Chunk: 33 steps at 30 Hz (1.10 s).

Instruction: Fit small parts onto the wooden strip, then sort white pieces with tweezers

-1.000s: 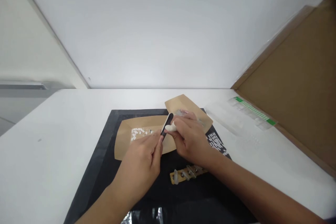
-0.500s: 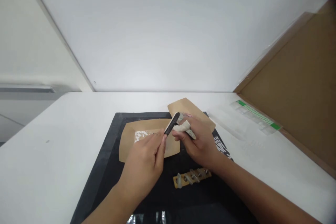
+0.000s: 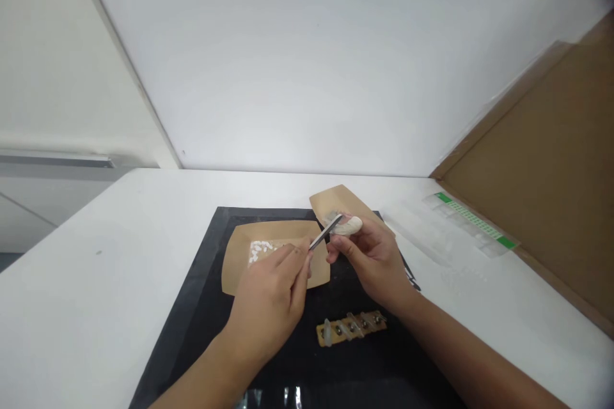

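My left hand [image 3: 273, 294] is closed around the lower end of a slim nail file [image 3: 326, 232], dark on its face with a pale edge. The file slants up and right, its far tip against or just in front of a small white folded piece [image 3: 350, 225] that looks like a wipe. My right hand [image 3: 371, 259] pinches that white piece between thumb and fingers. Nearer me, on the black mat, lies a wooden strip [image 3: 343, 330] with several clear nail tips set across it on metal studs. Whether the file touches the white piece I cannot tell.
A brown paper tray [image 3: 235, 243] holding white bits in a clear packet [image 3: 259, 248] lies behind my left hand. Another brown tray [image 3: 330, 198] sits behind my right. Under them spreads the black mat [image 3: 201, 307]. Clear-and-green plastic packaging [image 3: 480, 223] lies by a cardboard panel [image 3: 537, 172] at right.
The file has turned from broad face to narrower edge and tilted lower to the right. The white piece now shows as a rounded shape, and my right hand has rolled slightly. The view shifted a little.
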Tool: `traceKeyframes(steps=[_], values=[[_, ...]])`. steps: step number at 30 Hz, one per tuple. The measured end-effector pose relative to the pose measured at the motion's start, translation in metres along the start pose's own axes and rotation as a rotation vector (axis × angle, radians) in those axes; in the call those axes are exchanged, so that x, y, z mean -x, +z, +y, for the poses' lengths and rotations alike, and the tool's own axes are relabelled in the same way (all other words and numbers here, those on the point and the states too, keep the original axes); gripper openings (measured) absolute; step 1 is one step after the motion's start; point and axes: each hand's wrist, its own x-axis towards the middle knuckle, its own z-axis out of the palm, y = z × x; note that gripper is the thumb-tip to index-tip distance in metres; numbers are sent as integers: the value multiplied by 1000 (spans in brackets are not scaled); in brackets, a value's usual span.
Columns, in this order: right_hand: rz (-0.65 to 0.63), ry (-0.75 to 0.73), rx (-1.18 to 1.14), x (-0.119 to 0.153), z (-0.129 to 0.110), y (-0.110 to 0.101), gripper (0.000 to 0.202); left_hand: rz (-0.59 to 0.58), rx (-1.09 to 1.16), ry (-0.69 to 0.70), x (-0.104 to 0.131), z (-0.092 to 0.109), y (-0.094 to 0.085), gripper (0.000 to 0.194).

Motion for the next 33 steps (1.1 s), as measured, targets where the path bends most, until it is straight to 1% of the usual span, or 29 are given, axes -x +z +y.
traceKeyframes(steps=[3, 7, 14, 19, 21, 24, 26, 29, 33], values=[[36, 2, -38, 0, 2, -1, 14, -10, -8, -2, 0, -1, 1, 30], [53, 25, -76, 0, 1, -2, 16, -8, -42, -42, 0, -2, 1, 27], [43, 72, -179, 2, 1, -5, 16, -5, -215, -225, -4, -13, -1, 29], [48, 129, -278, 2, 4, -8, 24, 0, -243, -318, -6, -22, 0, 38], [45, 165, -313, 1, 3, -8, 28, 2, -237, -323, -7, -24, 0, 39], [24, 190, -354, 1, 3, -9, 29, -9, -271, -281, -8, -22, -1, 35], [-1, 177, -343, 2, 3, -11, 26, -8, -313, -245, -7, -21, -2, 34], [-45, 131, -257, 3, 4, -13, 19, 14, -363, -229, -4, -21, -2, 33], [-78, 108, -217, 4, 0, -12, 20, 24, -376, -220, -3, -27, -1, 30]])
